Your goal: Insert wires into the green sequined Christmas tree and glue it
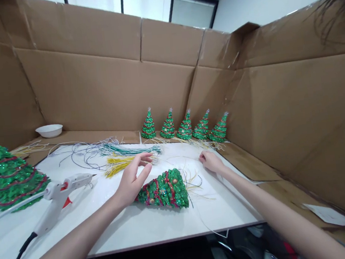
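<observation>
Green tree ornament point(163, 190) lies on its side on the white table point(134, 229), with its wide base turned toward the person and its tip pointing away, where some thin straw-coloured and dark strands stick out. It is covered with green sequins, red bands and small gold beads.

The left hand point(132, 177) hovers just above the left part of this ornament. Its fingers are spread and lightly curved, thumb apart from the others, and they hold nothing; the fingertips are close to a bundle of yellow wires point(119, 164) and to a bundle of green wires point(125, 150) behind it. The right hand point(210, 161) rests on the table to the right of the ornament, a little apart from it. It is curled into a loose fist; I cannot tell if something thin is pinched inside.

A white glue gun point(60, 194) with a red trigger stands to the left, its nozzle pointing toward the wires. Two bigger green trees point(11, 177) stand at the far left edge. Five small trees point(186, 127) stand in a row at the back, against the cardboard wall point(102, 87). A white bowl point(49, 130) sits at the back left corner.
</observation>
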`<state>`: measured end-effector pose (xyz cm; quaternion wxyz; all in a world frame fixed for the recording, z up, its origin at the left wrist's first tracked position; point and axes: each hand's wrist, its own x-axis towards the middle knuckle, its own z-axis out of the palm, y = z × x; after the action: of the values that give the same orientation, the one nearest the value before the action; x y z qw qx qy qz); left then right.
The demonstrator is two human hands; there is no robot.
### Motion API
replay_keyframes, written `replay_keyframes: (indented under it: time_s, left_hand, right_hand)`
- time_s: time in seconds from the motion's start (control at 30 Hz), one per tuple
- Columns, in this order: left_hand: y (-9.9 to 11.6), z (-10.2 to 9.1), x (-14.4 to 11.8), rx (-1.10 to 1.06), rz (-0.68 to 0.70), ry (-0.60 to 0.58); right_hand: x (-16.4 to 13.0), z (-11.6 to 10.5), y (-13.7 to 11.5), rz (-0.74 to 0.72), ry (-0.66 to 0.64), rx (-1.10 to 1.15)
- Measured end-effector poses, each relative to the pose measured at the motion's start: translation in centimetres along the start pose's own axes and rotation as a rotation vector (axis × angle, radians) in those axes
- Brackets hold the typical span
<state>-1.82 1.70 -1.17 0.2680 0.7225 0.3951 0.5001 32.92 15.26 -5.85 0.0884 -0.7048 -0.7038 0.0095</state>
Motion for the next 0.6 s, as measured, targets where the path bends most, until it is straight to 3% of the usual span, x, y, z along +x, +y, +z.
replay_keyframes:
  time_s: [0.3,0.43,0.6]
  left_hand:
    - [0.4,-0.2,-0.1,0.008,0.007,-0.002]
    - [0.3,-0.3,-0.1,0.008,0.009,0.008]
    - [0.6,-0.1,0.7,-0.061,-0.043,-0.055]
  right_hand:
    - [0.0,-0.2,-0.2,0.028,0.021,0.150]
    - [-0.1,-3.4,-1.9,-0.007,0.178,0.330]
    - [-2.7,-8.2,-7.7,-0.280,0.357,0.589]
